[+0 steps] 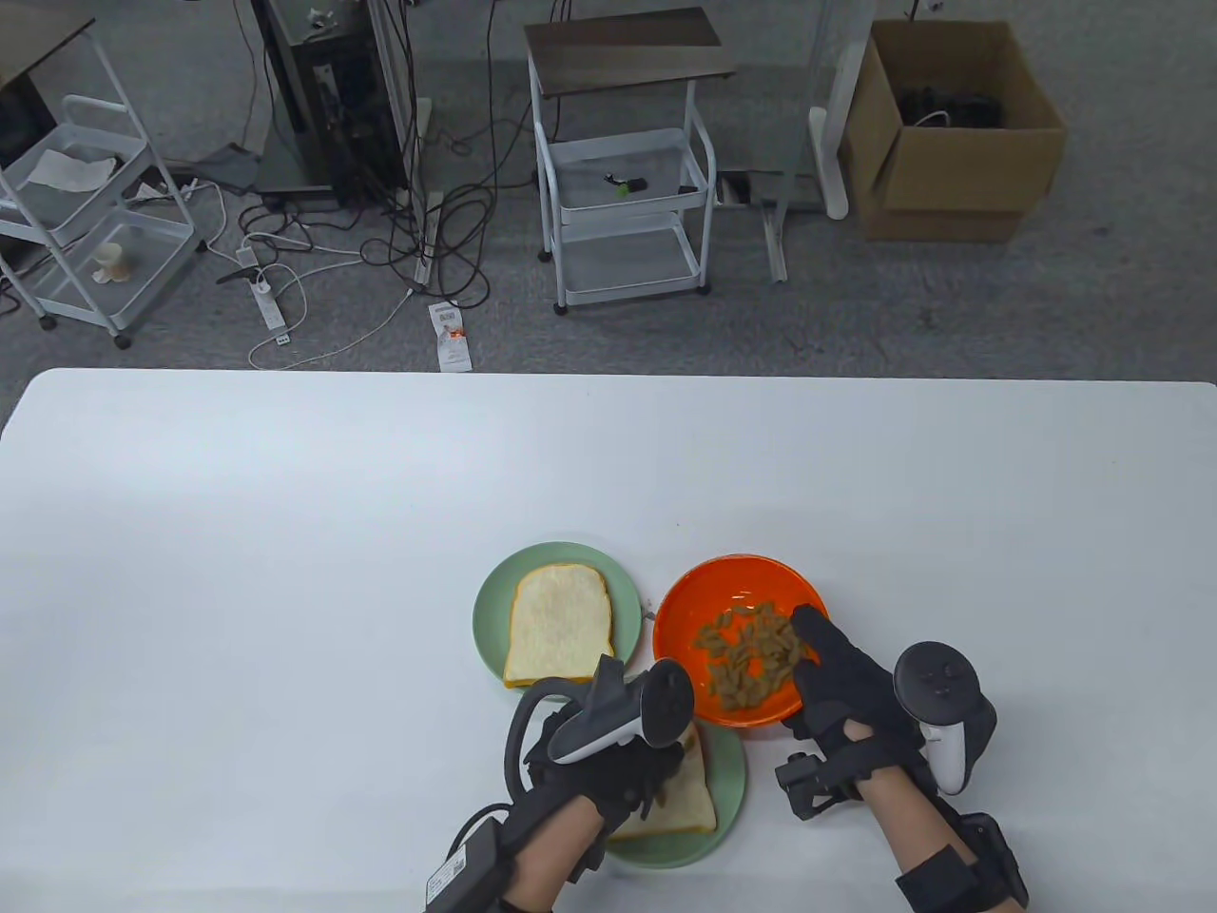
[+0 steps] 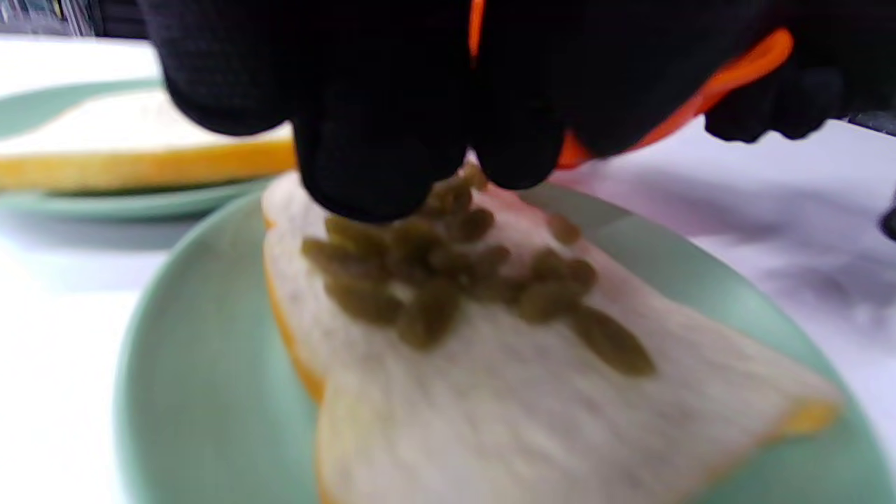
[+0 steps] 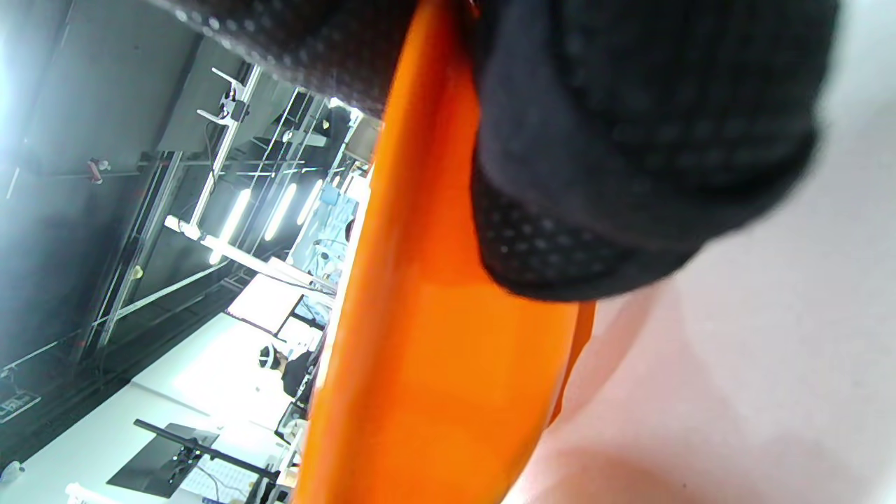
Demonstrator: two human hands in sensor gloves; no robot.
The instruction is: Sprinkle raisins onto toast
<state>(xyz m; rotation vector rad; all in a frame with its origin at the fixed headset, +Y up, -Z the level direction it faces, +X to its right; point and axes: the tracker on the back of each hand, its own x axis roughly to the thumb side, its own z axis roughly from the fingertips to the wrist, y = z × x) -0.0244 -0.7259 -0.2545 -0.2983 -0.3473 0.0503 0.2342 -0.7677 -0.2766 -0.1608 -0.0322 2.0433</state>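
Two green plates [image 1: 490, 609] flank the orange bowl [image 1: 685, 609]; tracker [image 1: 623, 718] hides near toast [image 1: 689, 799]

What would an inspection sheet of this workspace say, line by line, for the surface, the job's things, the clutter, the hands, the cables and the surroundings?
Surface: white table, a few crumbs near the bowl.
Job's things: round orange bowl of greenish raisins; bare white bread slice on the far pale green plate; near bread slice with raisins, on the near green plate.
Clutter: nothing seen.
Hands: left hand over the near slice, fingertips touching raisins; right hand holds the bowl's rim.
Cables: glove cable; floor wires, power strip.
Surroundings: white wire carts, cardboard box.
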